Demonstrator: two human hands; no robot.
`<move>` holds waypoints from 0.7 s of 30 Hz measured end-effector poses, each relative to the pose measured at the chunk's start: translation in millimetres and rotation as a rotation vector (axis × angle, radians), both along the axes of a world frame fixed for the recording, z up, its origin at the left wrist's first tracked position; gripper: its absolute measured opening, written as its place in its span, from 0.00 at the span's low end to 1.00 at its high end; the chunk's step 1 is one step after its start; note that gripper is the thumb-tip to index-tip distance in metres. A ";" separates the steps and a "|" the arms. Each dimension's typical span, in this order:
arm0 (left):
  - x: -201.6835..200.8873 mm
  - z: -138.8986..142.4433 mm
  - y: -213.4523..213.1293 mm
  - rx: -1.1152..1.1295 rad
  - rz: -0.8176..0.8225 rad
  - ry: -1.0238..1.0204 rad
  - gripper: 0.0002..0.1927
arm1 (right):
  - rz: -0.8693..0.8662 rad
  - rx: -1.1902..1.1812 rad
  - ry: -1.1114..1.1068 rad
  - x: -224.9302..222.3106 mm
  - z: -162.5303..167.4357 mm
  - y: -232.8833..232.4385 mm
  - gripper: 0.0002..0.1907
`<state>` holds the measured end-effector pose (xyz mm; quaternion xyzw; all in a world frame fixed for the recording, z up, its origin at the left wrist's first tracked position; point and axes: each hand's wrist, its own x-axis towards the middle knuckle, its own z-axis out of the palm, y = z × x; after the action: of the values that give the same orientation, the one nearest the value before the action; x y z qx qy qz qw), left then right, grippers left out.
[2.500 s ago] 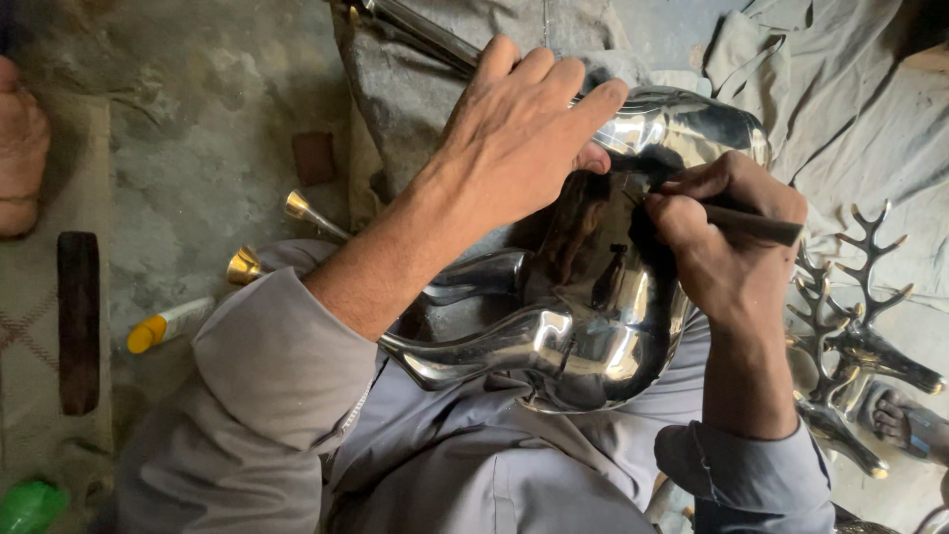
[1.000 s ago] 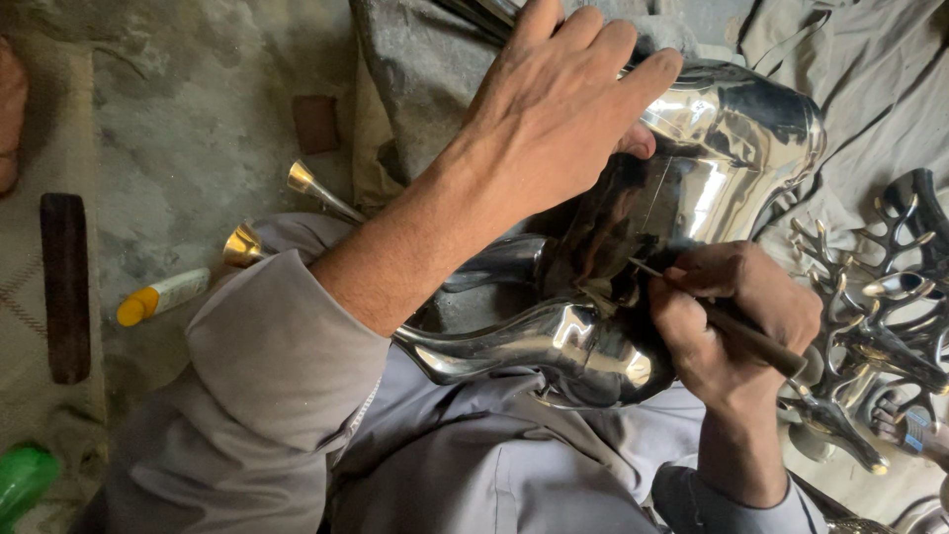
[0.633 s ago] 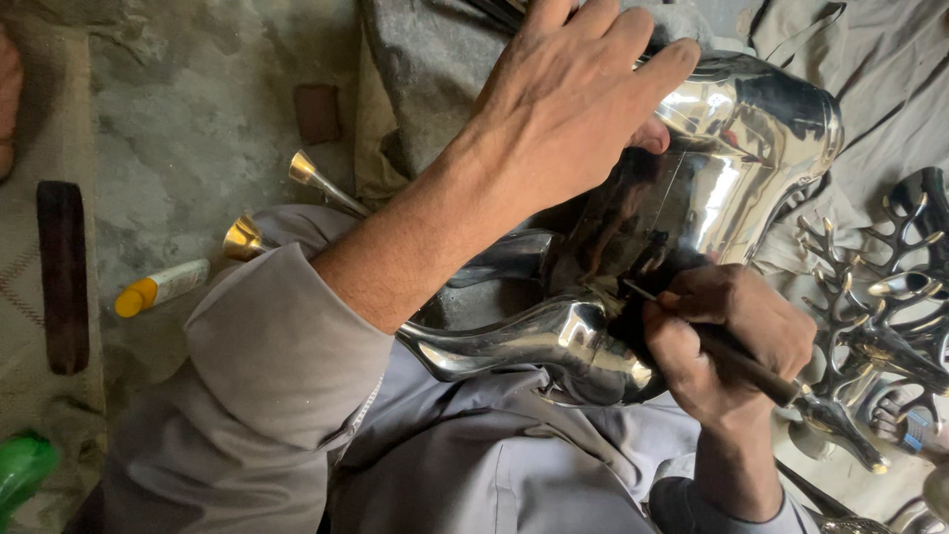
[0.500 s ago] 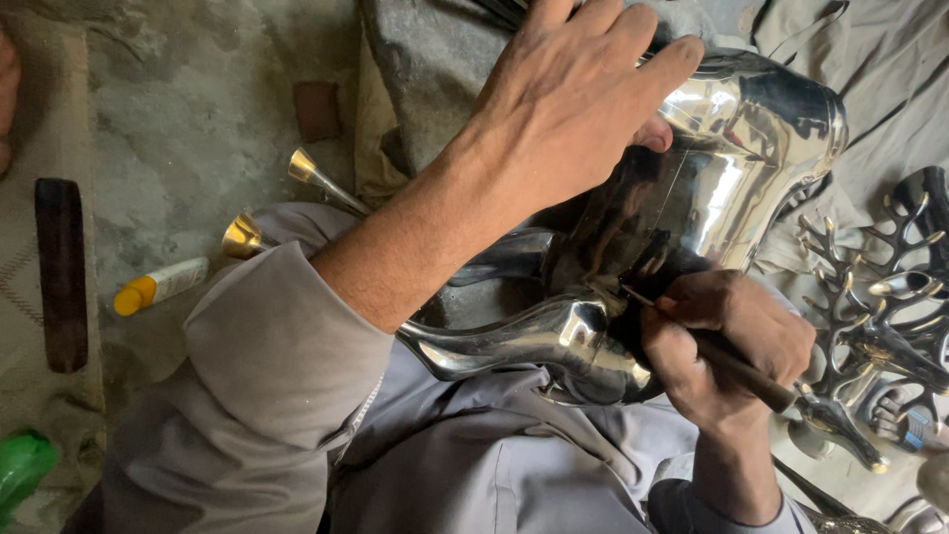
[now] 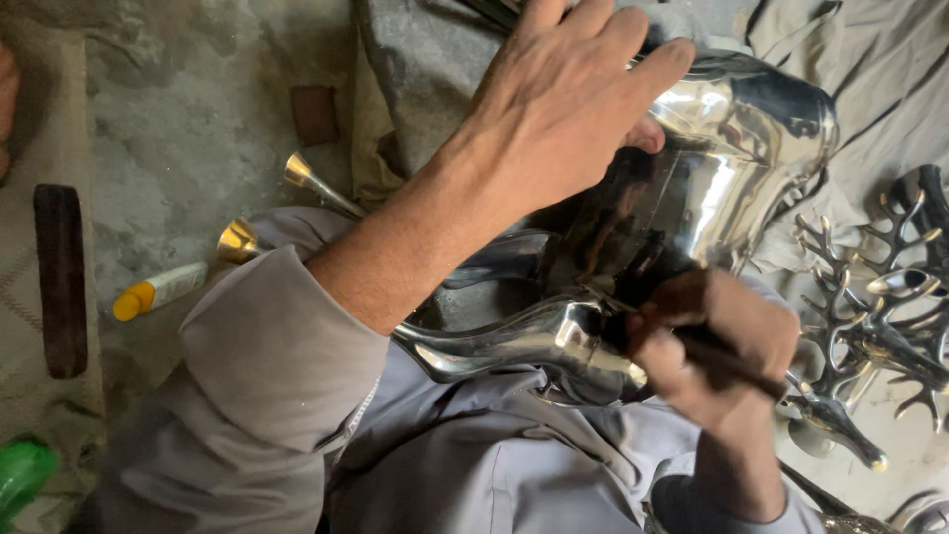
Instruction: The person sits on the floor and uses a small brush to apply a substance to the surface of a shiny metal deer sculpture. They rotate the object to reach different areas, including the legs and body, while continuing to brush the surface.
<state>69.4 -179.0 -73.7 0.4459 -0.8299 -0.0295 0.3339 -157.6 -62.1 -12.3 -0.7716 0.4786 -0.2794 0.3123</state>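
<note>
A large polished silver metal figure (image 5: 712, 188) with a curved shiny body lies across my lap. My left hand (image 5: 568, 94) lies flat on top of it, fingers spread, pressing it down. My right hand (image 5: 717, 351) is blurred and closed around a dark thin tool (image 5: 727, 356) whose tip touches the lower part of the metal near a seam. Grey sleeves cover both of my arms.
Shiny metal deer heads with antlers (image 5: 870, 316) lie on cloth at the right. On the stone floor at the left are two brass-tipped cones (image 5: 237, 237), a white tube with a yellow cap (image 5: 158, 290), a dark wooden bar (image 5: 61, 277) and a green object (image 5: 20, 470).
My right hand with the tool has slid down from the upper middle of the figure to its lower edge. The view has shifted a little; my left hand keeps its place on top.
</note>
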 end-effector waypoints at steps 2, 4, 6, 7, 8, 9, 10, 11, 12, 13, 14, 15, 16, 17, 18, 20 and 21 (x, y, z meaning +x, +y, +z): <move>-0.2 2.0 -1.0 0.015 -0.023 0.010 0.24 | 0.052 0.126 -0.180 -11.4 0.2 -14.7 0.09; 1.6 4.9 -1.6 0.018 -0.049 0.016 0.25 | -0.047 0.176 -0.303 -21.8 -1.3 -34.9 0.11; -0.2 8.4 -1.8 0.001 -0.049 0.012 0.25 | -0.059 0.086 -0.372 -26.3 -12.7 -63.0 0.10; -0.6 10.0 -2.2 -0.008 -0.049 0.009 0.25 | -0.051 0.040 -0.393 -27.7 -18.4 -76.5 0.10; -0.6 11.6 -1.8 0.002 -0.052 0.007 0.25 | -0.014 -0.010 -0.390 -28.8 -23.5 -90.7 0.10; -0.3 12.9 -1.2 0.012 -0.053 0.005 0.25 | 0.003 -0.036 -0.389 -30.8 -25.6 -93.0 0.11; 0.1 13.9 -0.8 0.022 -0.056 0.003 0.25 | 0.019 -0.061 -0.389 -32.6 -27.7 -95.4 0.11; 0.7 14.9 -0.8 0.034 -0.057 -0.007 0.25 | 0.017 -0.061 -0.391 -33.7 -29.1 -92.2 0.12; 0.7 15.7 -0.4 0.047 -0.055 -0.015 0.25 | 0.013 -0.062 -0.396 -35.6 -29.3 -92.2 0.12; -0.8 16.2 0.3 0.062 -0.057 -0.018 0.25 | 0.009 -0.063 -0.401 -37.5 -29.1 -91.4 0.13; -2.1 16.9 1.4 0.057 -0.058 -0.010 0.24 | -0.009 -0.064 -0.407 -38.1 -29.7 -89.6 0.12; -2.4 17.5 2.3 0.052 -0.061 -0.002 0.23 | -0.023 -0.062 -0.408 -39.0 -29.8 -88.9 0.12; -3.1 18.1 2.7 0.044 -0.061 0.003 0.22 | -0.036 -0.059 -0.409 -39.6 -29.6 -88.2 0.12; -4.0 18.8 3.2 0.051 -0.063 -0.004 0.22 | -0.040 -0.052 -0.406 -40.2 -28.9 -88.7 0.12; -4.2 19.7 4.0 0.058 -0.063 -0.013 0.22 | -0.055 -0.032 -0.404 -41.0 -27.6 -87.1 0.12; -4.9 20.9 4.9 0.076 -0.060 -0.029 0.23 | -0.095 0.016 -0.400 -41.6 -25.6 -87.4 0.11; -5.3 21.4 4.8 0.086 -0.061 -0.033 0.24 | -0.107 0.032 -0.398 -41.6 -24.7 -87.7 0.11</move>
<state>64.1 -174.2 -52.4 0.4349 -0.8464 -0.0678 0.2999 -199.2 -149.7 -36.9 -0.6697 0.4520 -0.4348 0.3977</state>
